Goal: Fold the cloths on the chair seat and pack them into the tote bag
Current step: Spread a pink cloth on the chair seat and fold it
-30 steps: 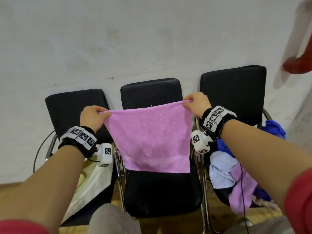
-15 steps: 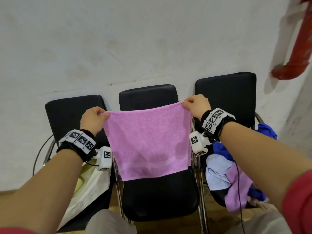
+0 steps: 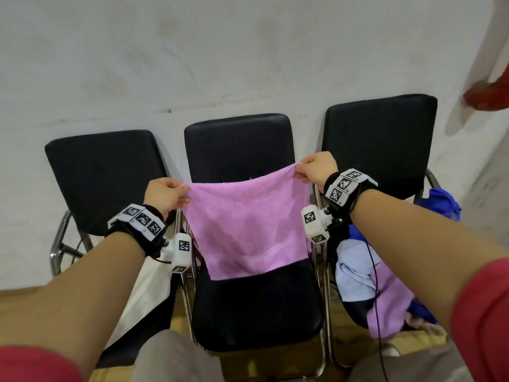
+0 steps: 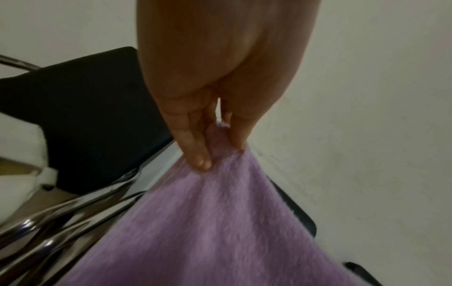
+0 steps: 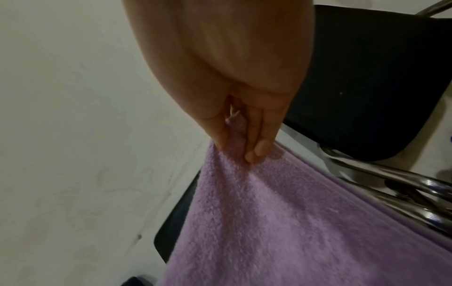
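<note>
A pink towel (image 3: 248,227) hangs spread out in the air over the middle black chair (image 3: 259,307). My left hand (image 3: 165,195) pinches its upper left corner, and my right hand (image 3: 316,168) pinches its upper right corner, a little higher. In the left wrist view the left hand (image 4: 220,151) has thumb and fingers closed on the towel (image 4: 220,232). The right wrist view shows the right hand (image 5: 234,149) doing the same on the towel (image 5: 293,222). The towel's lower edge hangs near the seat. A white tote bag (image 3: 148,293) lies on the left chair, partly behind my left arm.
On the right chair a pile of cloths (image 3: 385,282) holds light blue, pink and dark blue pieces. The left black chair (image 3: 104,175) stands against a white wall. A red pipe (image 3: 487,95) shows at the upper right. My knees are at the bottom edge.
The towel stays stretched between both hands. Its lower edge has risen and swung slightly, and the right hand now holds its corner higher than the left.
</note>
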`<state>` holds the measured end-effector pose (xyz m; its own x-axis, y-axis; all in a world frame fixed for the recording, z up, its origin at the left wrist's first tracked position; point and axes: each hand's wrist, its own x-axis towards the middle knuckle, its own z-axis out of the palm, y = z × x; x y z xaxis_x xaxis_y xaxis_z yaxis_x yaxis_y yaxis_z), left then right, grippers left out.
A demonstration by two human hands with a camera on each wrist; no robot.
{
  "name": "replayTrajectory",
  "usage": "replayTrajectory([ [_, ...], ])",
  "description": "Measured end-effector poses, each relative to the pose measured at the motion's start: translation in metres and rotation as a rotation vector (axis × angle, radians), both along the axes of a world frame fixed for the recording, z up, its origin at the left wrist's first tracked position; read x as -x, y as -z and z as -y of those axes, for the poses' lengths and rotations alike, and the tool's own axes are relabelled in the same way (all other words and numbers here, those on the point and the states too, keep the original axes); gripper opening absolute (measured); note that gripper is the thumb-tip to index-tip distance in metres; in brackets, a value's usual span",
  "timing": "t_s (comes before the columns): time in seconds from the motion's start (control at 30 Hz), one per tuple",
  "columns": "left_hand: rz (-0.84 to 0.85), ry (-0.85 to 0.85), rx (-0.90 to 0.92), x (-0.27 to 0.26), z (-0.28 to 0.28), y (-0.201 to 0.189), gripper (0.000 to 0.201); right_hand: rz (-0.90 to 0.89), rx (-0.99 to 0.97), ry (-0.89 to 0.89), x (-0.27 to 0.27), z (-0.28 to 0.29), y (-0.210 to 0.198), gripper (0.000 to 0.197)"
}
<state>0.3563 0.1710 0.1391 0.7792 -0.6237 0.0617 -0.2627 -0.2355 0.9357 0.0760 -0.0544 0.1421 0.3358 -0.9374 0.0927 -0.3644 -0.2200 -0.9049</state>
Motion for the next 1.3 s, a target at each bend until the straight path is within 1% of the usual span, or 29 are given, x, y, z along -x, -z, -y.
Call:
replayTrajectory([
  [0.07, 0.027, -0.034, 0.04, -0.006, 0.007, 0.012, 0.007, -0.003, 0.044, 0.008, -0.006, 0.004, 0.007, 0.018],
  [0.1, 0.048, -0.052, 0.067, -0.01, 0.009, 0.013, 0.006, 0.005, 0.086, 0.015, -0.009, 0.006, 0.006, 0.015],
  [0.17, 0.102, -0.074, 0.128, -0.019, 0.017, 0.007, 0.006, 0.049, 0.173, 0.028, -0.016, 0.009, -0.002, 0.015],
  [0.3, 0.31, -0.078, 0.172, -0.021, 0.026, -0.016, 0.009, 0.139, 0.269, 0.041, -0.022, 0.012, -0.021, 0.02],
  [0.4, 0.328, -0.063, 0.192, -0.019, 0.023, -0.01, 0.01, 0.145, 0.285, 0.025, -0.018, 0.007, -0.012, 0.019],
  [0.5, 0.285, -0.011, 0.094, -0.017, 0.007, 0.017, 0.007, 0.071, 0.234, 0.007, -0.007, -0.002, 0.017, 0.019],
  [0.6, 0.241, 0.073, -0.097, -0.013, -0.015, 0.054, 0.003, -0.065, 0.144, -0.054, 0.011, -0.012, 0.054, 0.015],
  [0.73, 0.183, 0.158, -0.335, 0.001, -0.044, 0.106, 0.008, -0.195, 0.03, -0.153, 0.035, -0.036, 0.106, 0.012],
  [0.8, 0.167, 0.201, -0.404, 0.011, -0.057, 0.128, 0.01, -0.264, -0.027, -0.2, 0.049, -0.05, 0.127, 0.015],
  [0.87, 0.117, 0.217, -0.465, 0.019, -0.072, 0.148, 0.009, -0.296, -0.116, -0.252, 0.061, -0.062, 0.145, 0.01],
  [0.97, 0.057, 0.245, -0.536, 0.027, -0.093, 0.167, 0.007, -0.267, -0.269, -0.27, 0.075, -0.079, 0.156, 0.006],
  [1.07, 0.045, 0.246, -0.568, 0.034, -0.108, 0.179, 0.01, -0.249, -0.396, -0.289, 0.082, -0.096, 0.159, 0.009],
  [1.13, 0.032, 0.26, -0.604, 0.041, -0.116, 0.185, 0.011, -0.319, -0.458, -0.321, 0.086, -0.105, 0.164, 0.008],
  [1.23, -0.051, 0.291, -0.665, 0.051, -0.126, 0.194, 0.006, -0.457, -0.507, -0.351, 0.09, -0.111, 0.176, 0.009],
  [1.27, -0.08, 0.3, -0.685, 0.054, -0.128, 0.198, 0.007, -0.489, -0.53, -0.354, 0.091, -0.112, 0.182, 0.011],
  [1.3, -0.11, 0.31, -0.704, 0.057, -0.129, 0.201, 0.007, -0.517, -0.559, -0.359, 0.092, -0.113, 0.187, 0.017],
])
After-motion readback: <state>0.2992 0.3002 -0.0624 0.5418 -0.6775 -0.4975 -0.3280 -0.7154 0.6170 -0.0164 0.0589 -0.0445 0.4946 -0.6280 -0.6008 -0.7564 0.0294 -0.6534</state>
